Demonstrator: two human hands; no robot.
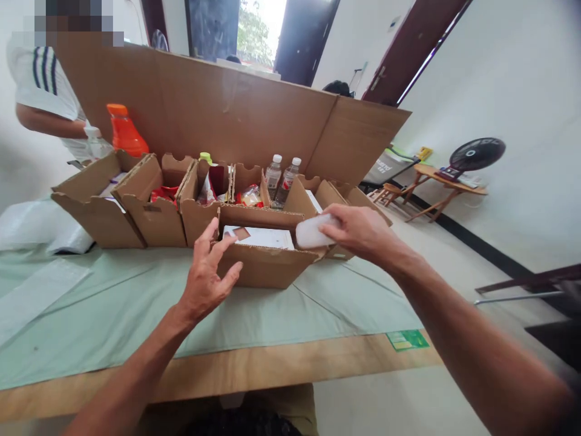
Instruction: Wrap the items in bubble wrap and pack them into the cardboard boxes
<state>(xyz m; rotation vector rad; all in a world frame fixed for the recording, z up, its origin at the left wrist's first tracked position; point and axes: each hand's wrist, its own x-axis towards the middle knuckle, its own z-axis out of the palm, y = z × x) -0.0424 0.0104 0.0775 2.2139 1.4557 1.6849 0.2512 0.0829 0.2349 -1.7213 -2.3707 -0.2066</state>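
Note:
My right hand point(358, 230) is closed round a small white packet point(312, 233) and holds it over the right end of the nearest cardboard box point(267, 266). That box has a white carton with a brown patch point(258, 237) lying inside. My left hand point(206, 275) hovers open, fingers spread, just in front of the box's left corner, not touching it.
A row of open cardboard boxes point(149, 212) stands behind, holding red packets, snacks and two water bottles point(281, 178). A tall cardboard screen point(236, 115) rises behind them. An orange bottle point(124, 130) and another person's arm point(49, 121) are at far left. A fan point(474, 154) stands at right.

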